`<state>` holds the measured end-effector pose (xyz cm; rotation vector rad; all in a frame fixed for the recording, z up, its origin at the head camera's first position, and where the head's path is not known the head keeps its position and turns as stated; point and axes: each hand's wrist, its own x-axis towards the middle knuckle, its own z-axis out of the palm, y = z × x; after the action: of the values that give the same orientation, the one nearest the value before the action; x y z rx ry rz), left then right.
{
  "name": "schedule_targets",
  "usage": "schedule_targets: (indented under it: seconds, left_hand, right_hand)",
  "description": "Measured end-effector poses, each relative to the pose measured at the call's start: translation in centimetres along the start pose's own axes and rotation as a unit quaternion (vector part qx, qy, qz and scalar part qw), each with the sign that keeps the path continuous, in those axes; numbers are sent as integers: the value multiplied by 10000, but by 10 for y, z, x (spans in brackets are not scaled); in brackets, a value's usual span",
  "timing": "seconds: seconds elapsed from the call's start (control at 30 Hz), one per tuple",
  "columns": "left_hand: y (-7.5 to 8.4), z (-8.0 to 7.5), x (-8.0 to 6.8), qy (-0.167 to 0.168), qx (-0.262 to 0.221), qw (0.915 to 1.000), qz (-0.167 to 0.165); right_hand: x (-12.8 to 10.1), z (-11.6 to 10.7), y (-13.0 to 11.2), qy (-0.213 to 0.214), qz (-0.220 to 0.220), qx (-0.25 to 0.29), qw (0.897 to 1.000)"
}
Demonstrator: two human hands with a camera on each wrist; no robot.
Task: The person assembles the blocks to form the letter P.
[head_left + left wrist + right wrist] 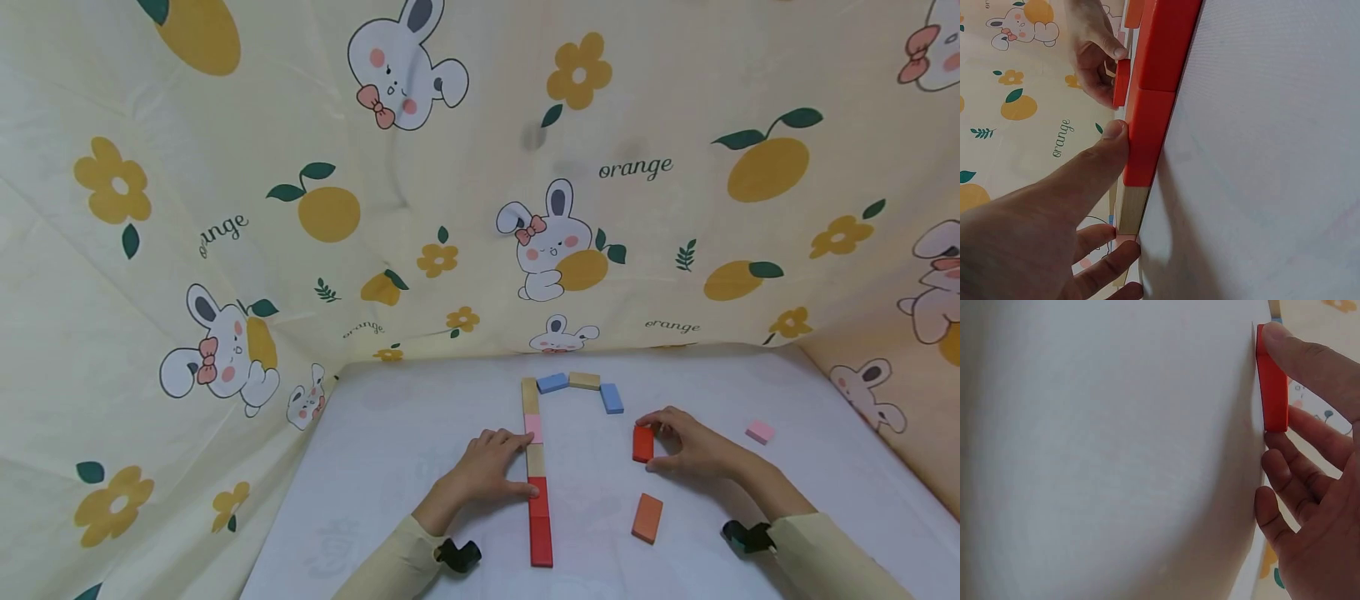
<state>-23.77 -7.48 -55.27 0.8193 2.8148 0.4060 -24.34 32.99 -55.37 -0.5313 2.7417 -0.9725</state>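
Observation:
A straight column of several flat blocks runs up the table: a wooden block (531, 396) at the far end, a pink block (533, 427), another wooden block (536, 461), then two red blocks (541, 542) at the near end. My left hand (487, 471) rests against it, thumb on a red block (1150, 137) and a fingertip at the pink one; its fingers are fairly straight. To the right, my right hand (693, 450) pinches a separate red block (642, 443) between thumb and fingers. In the right wrist view, this red block (1274, 394) lies at the white surface under the thumb.
From the column's far end, a blue block (552, 383), a wooden block (584, 381) and another blue block (612, 398) bend rightward. An orange block (647, 518) lies near the right hand, a pink block (760, 431) farther right. A patterned cloth (480, 317) hangs behind.

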Motion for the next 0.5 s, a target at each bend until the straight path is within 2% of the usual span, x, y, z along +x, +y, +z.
schedule_targets:
  seconds: [0.5]
  left_hand:
    - [1, -3, -2, -22, -33, 10000, -14]
  right_hand:
    - [-4, -4, 5, 96, 90, 41, 9999]
